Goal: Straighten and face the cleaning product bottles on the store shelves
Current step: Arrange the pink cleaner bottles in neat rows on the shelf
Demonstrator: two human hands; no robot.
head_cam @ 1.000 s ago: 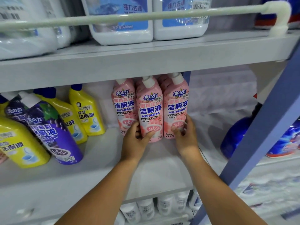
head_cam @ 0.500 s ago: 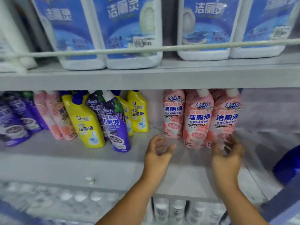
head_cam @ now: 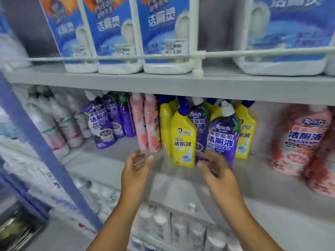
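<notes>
On the middle shelf [head_cam: 112, 171], a mixed cluster of bottles stands at centre: a yellow bottle [head_cam: 183, 140] at the front with its label facing out, a purple bottle [head_cam: 223, 138] just to its right and leaning a little, and more yellow and purple ones crowded behind them. Left of the cluster stand two pink bottles [head_cam: 146, 124] turned sideways, then a row of purple bottles [head_cam: 103, 124] and white bottles [head_cam: 59, 127] near the blue post [head_cam: 36, 142]. Far right, well apart from the cluster, a large pink bottle [head_cam: 299, 140] faces forward. Both hands reach toward the cluster with nothing in them. His or her left hand [head_cam: 135, 171] hangs below the pink pair, fingers spread and relaxed. Their right hand [head_cam: 217, 171] sits in front of the purple bottle's base, fingers loose; blur hides whether it touches. Above, blue-labelled white jugs [head_cam: 163, 38] stand behind a white rail [head_cam: 116, 57].
</notes>
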